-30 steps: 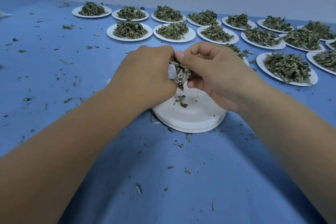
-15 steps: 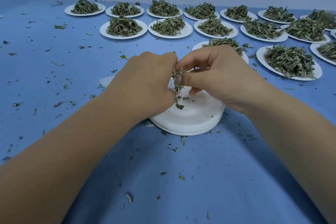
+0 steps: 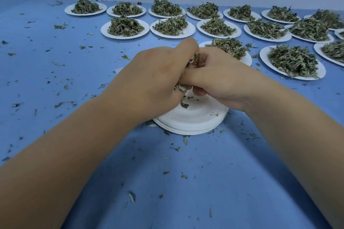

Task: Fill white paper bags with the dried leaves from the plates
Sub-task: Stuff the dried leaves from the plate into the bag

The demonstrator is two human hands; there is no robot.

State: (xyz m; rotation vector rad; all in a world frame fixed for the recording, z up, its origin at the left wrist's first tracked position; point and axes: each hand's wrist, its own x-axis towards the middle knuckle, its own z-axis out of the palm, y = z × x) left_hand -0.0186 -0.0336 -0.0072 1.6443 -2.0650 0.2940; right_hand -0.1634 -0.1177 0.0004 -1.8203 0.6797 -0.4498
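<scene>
1. The left hand [image 3: 154,80], fingers curled, grips a clump of dried leaves [image 3: 194,56] above a stack of empty plates [image 3: 195,119] at the middle of the counter [image 3: 55,80].
2. The right hand [image 3: 221,78] touches the left hand, its fingers curled on the same clump.
3. Filled plates [image 3: 264,56] stand along the far edge, reaching the right edge.

Packing workroom: leaf-heaped plates [image 3: 106,32] cover blue table [image 3: 55,72].
</scene>
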